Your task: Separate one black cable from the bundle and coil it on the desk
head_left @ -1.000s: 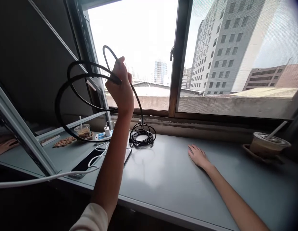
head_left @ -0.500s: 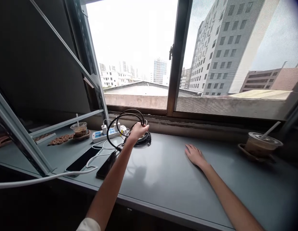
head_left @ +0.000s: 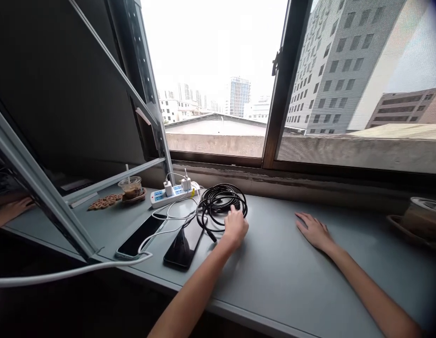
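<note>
The person's left hand (head_left: 236, 226) was curled at the near right edge of the coiled black rubbery cable (head_left: 218, 191), though whether its fingers gripped it could not be told; well apart, the right hand (head_left: 315, 232) lay palm down, fingers loosely spread, on the smooth grey-blue tabletop (head_left: 274, 272). The cable rested there beneath the window, beside the white power strip with blue sockets (head_left: 159, 198) and a glossy black phone (head_left: 184, 246).

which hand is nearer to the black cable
Left. The left hand is at the near right side of the black cable; the right hand rests on the table farther right.
</note>
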Action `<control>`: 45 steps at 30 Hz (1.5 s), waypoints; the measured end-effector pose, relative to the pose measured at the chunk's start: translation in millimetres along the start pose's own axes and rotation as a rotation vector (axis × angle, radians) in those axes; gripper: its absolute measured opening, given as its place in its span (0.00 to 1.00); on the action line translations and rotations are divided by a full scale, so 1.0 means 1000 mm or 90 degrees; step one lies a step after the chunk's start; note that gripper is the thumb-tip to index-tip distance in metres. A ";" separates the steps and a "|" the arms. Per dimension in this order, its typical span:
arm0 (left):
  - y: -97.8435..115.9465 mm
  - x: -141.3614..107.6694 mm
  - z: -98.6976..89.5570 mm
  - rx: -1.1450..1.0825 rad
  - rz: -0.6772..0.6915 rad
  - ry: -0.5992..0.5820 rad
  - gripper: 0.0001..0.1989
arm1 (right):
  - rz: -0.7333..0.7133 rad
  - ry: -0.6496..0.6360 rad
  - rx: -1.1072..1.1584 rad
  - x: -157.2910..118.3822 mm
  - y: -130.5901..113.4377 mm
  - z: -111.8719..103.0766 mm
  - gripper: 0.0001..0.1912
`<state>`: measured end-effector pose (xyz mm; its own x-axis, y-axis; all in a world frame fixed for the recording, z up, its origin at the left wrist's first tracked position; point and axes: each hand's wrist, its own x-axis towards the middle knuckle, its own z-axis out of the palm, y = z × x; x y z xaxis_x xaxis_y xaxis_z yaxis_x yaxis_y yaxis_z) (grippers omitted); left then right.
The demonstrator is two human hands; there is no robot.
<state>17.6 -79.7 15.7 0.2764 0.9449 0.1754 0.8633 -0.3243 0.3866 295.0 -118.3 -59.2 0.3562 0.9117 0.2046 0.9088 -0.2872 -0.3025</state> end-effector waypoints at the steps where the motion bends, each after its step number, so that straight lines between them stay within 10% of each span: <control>1: 0.002 -0.001 -0.002 -0.007 0.017 0.011 0.17 | 0.004 -0.001 0.009 0.000 -0.001 -0.001 0.25; 11: 0.019 -0.022 0.014 -0.005 0.190 -0.135 0.23 | 0.052 -0.054 0.216 -0.004 -0.027 -0.029 0.23; 16: 0.016 -0.019 0.021 0.013 0.276 -0.168 0.22 | -0.048 -0.197 0.478 -0.009 -0.085 -0.053 0.29; 23: 0.016 -0.012 0.022 -0.006 0.300 -0.176 0.19 | -0.093 -0.238 0.754 -0.017 -0.154 -0.033 0.47; 36: 0.018 -0.014 0.015 -0.085 0.269 -0.194 0.18 | -0.142 -0.157 0.823 -0.035 -0.157 -0.042 0.51; 45: 0.025 -0.074 -0.010 -0.064 0.267 0.000 0.17 | -0.080 -0.083 0.729 -0.029 -0.144 -0.021 0.24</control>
<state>14.4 -158.6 21.8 0.5949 0.7298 0.3369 0.6302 -0.6836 0.3681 157.9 -109.6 -1.8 0.1925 0.9573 0.2155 0.1841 0.1805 -0.9662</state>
